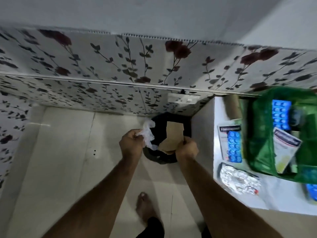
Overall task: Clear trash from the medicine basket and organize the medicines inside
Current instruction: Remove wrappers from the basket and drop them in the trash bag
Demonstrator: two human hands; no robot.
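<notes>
The left hand (pixel 131 143) pinches a crumpled clear wrapper (pixel 147 134), which hangs from its closed fingers over the rim of the black bin (pixel 187 125). The right hand (pixel 187 148) has its fingers closed on a brown paper (pixel 173 138) that reaches forward from them over the bin's mouth. Well to the right of that hand, the green basket (pixel 259 146) sits on a white table (pixel 274 203), holding a blue blister pack (pixel 281 113) and a box (pixel 284 146). Between hand and basket lie another blue pack (pixel 235 146) and a foil strip (pixel 240 179).
</notes>
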